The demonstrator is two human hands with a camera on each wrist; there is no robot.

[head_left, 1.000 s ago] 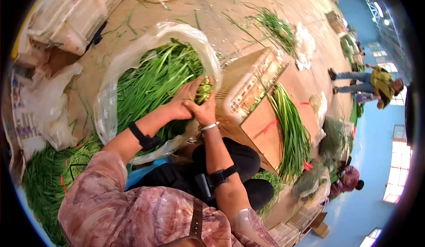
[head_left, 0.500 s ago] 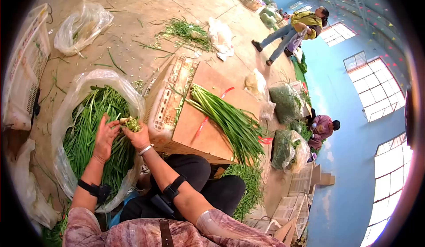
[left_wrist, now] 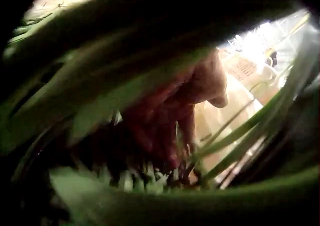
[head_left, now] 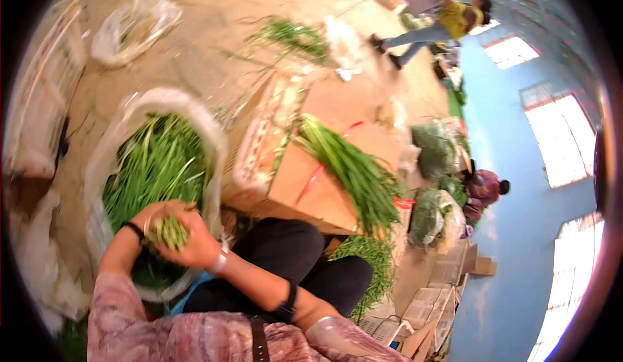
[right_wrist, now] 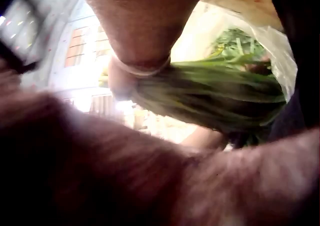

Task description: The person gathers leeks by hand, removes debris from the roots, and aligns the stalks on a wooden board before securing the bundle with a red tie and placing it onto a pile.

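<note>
Over the plastic bag, a bunch of garlic chives [head_left: 170,233] is held with its pale cut ends facing up at the head camera. My right hand [head_left: 202,244], with a white bracelet at the wrist, grips the bunch from the right side. Behind and above the stalk ends, my left hand [head_left: 156,211] curls round the far side, partly covered by the bunch. In the right wrist view the bunch's green leaves [right_wrist: 210,93] trail away from the hand. Dark, blurred leaves cross the left wrist view, with part of a hand [left_wrist: 202,83] behind them.
The clear bag [head_left: 97,187] is full of loose chives [head_left: 159,157]. To its right, a board [head_left: 324,199] on a crate [head_left: 250,161] carries a chive bundle [head_left: 354,174] beside red ties. A walking person [head_left: 428,34] and a seated one [head_left: 483,190] are farther off.
Both hands have come down and closer to the body with the bunch, its cut ends now turned toward the head camera. The left hand has closed in on it. The far person has turned while walking.
</note>
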